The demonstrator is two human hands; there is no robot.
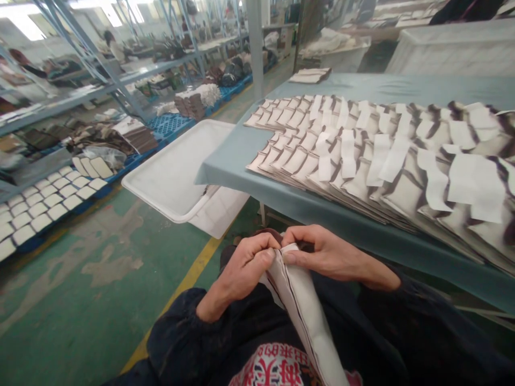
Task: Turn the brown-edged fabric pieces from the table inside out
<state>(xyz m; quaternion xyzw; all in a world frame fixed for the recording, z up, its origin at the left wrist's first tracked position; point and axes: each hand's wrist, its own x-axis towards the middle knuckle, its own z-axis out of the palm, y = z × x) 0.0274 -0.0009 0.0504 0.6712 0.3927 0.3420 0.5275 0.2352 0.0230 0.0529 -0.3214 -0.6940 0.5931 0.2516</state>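
A long white fabric piece with dark edging (pixel 311 316) lies across my lap, its upper end raised between my two hands. My left hand (pixel 253 262) pinches one side of that end, thumb pressed against the fingers. Close beside it, almost touching, my right hand (pixel 317 252) grips the other side with thumb and curled fingers. A dark seam runs down the piece lengthwise. Just beyond my hands, the table (pixel 225 161) with a grey-green cover carries overlapping rows of similar cream pieces (pixel 306 163), many topped with white strips (pixel 348 153).
A white plastic tub (pixel 173 166) stands on the green floor left of the table. Blue pallets (pixel 171 126) with stacked fabric and rows of pale pieces (pixel 46 201) line the left. A metal post (pixel 255 48) rises behind the table. People sit at far benches.
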